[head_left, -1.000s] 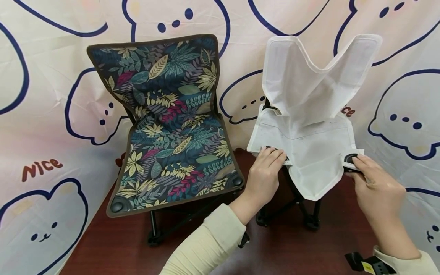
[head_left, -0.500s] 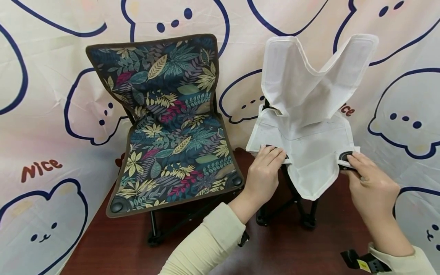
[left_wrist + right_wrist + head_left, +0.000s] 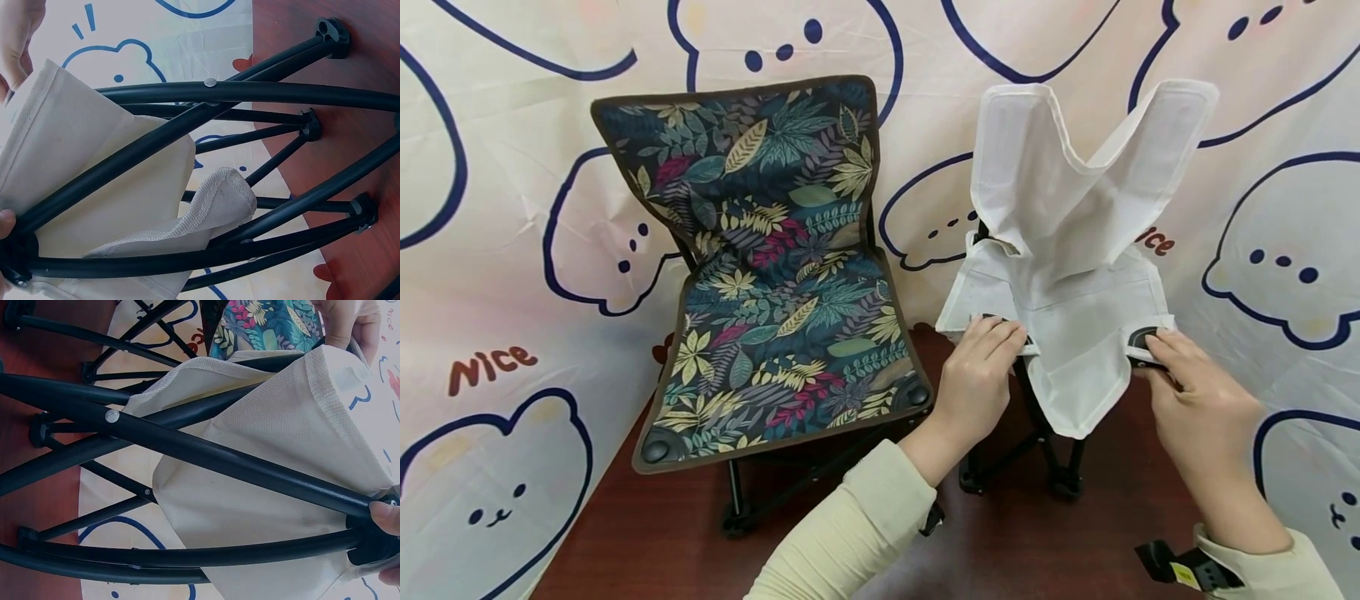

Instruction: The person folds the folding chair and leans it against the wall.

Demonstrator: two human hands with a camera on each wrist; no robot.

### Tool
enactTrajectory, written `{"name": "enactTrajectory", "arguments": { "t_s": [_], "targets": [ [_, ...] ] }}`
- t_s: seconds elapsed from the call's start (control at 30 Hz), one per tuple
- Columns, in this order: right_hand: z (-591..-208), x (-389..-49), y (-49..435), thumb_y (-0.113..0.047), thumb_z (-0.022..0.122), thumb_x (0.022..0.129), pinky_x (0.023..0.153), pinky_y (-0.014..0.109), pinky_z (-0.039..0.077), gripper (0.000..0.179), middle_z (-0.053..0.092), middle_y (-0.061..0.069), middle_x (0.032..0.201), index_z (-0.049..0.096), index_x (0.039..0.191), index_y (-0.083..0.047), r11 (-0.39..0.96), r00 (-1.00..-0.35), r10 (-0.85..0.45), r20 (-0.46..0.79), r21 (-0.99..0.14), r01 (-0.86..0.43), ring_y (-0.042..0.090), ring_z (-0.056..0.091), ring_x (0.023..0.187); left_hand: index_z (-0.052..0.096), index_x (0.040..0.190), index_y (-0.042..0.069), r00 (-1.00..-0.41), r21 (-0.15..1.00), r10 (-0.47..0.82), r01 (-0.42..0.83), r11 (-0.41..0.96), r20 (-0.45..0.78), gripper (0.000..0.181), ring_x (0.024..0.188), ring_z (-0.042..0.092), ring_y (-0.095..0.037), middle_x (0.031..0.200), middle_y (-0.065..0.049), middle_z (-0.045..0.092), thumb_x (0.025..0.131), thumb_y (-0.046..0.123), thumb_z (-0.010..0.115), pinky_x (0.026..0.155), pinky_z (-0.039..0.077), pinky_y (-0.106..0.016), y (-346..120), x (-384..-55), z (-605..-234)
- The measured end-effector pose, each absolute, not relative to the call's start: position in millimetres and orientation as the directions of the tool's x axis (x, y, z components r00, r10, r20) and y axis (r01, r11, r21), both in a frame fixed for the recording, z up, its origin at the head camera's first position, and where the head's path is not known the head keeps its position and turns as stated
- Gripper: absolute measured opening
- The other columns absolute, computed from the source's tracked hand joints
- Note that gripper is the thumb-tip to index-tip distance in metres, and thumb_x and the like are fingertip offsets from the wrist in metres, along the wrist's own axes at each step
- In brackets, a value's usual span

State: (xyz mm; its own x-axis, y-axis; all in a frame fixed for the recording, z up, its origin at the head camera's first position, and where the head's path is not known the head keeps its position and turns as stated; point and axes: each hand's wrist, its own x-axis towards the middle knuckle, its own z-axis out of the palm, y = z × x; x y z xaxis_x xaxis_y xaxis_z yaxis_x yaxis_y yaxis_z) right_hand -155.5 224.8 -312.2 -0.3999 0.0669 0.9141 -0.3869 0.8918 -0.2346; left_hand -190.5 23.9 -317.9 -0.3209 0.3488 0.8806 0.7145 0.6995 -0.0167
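A small folding chair with a white fabric seat (image 3: 1075,308) stands at the right of the head view, its backrest bent inward into a V. My left hand (image 3: 981,383) grips the seat's front left corner, fingers on top over a black corner piece. At the front right corner, my right hand (image 3: 1202,417) pinches the black corner joint (image 3: 1146,342) between thumb and fingers. The seat's front edge sags down between both hands. Black crossed tube legs (image 3: 206,100) show below the fabric in the left wrist view, and a thumb (image 3: 386,517) presses the joint in the right wrist view.
Left of the white chair stands a second folding chair with a leaf-patterned seat (image 3: 790,333), fully spread. Both stand on a dark red wooden tabletop (image 3: 1000,550). A cartoon-printed cloth (image 3: 490,275) hangs close behind and at the sides.
My right hand has moved left with the front right corner, bringing the two front corners closer. The backrest's right side has shifted inward. My left hand has stayed in place.
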Motion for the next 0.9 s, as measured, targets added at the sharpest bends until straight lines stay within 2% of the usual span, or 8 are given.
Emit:
{"name": "enactTrajectory", "arguments": {
  "t_s": [0.27, 0.47, 0.7, 0.9],
  "targets": [
    [-311.6, -155.7, 220.2, 0.005, 0.068, 0.065, 0.084, 0.030, 0.042, 0.022, 0.063, 0.015, 0.092, 0.067, 0.087, 0.004, 0.901, -0.355, 0.044, 0.934, -0.191, -0.390, 0.033, 0.059, 0.084, 0.065, 0.096, 0.005, -0.303, -0.028, 0.347, 0.715, 0.698, 0.887, 0.024, 0.099, 0.052, -0.018, 0.098, -0.004, 0.061, 0.076, -0.005, 0.058, 0.096, 0.029, -0.029, 25.5, -190.0, -316.4],
    [-309.8, -158.4, 218.6, 0.006, 0.068, 0.065, 0.086, 0.023, 0.039, 0.022, 0.063, 0.014, 0.091, 0.068, 0.087, 0.004, 0.887, -0.345, 0.047, 0.938, -0.198, -0.418, 0.033, 0.060, 0.082, 0.065, 0.096, 0.005, -0.301, -0.034, 0.354, 0.718, 0.695, 0.886, 0.024, 0.099, 0.052, -0.018, 0.099, -0.004, 0.061, 0.075, -0.006, 0.057, 0.097, 0.029, -0.029, 26.4, -189.8, -314.8],
    [-307.7, -160.7, 218.3, 0.005, 0.067, 0.067, 0.084, 0.030, 0.042, 0.021, 0.063, 0.015, 0.091, 0.067, 0.088, 0.004, 0.883, -0.350, 0.029, 0.936, -0.188, -0.430, 0.033, 0.060, 0.082, 0.065, 0.097, 0.004, -0.296, -0.041, 0.360, 0.719, 0.693, 0.885, 0.026, 0.099, 0.052, -0.018, 0.100, -0.005, 0.061, 0.075, -0.006, 0.057, 0.097, 0.028, -0.029, 28.1, -189.5, -313.3],
    [-307.4, -159.9, 217.6, 0.007, 0.065, 0.066, 0.086, 0.022, 0.039, 0.022, 0.063, 0.015, 0.090, 0.068, 0.087, 0.003, 0.878, -0.360, 0.035, 0.932, -0.201, -0.434, 0.033, 0.060, 0.081, 0.065, 0.096, 0.005, -0.281, -0.060, 0.365, 0.716, 0.696, 0.888, 0.027, 0.099, 0.052, -0.018, 0.100, -0.005, 0.061, 0.073, -0.007, 0.057, 0.097, 0.029, -0.029, 29.8, -189.3, -314.0]
  ]
}}
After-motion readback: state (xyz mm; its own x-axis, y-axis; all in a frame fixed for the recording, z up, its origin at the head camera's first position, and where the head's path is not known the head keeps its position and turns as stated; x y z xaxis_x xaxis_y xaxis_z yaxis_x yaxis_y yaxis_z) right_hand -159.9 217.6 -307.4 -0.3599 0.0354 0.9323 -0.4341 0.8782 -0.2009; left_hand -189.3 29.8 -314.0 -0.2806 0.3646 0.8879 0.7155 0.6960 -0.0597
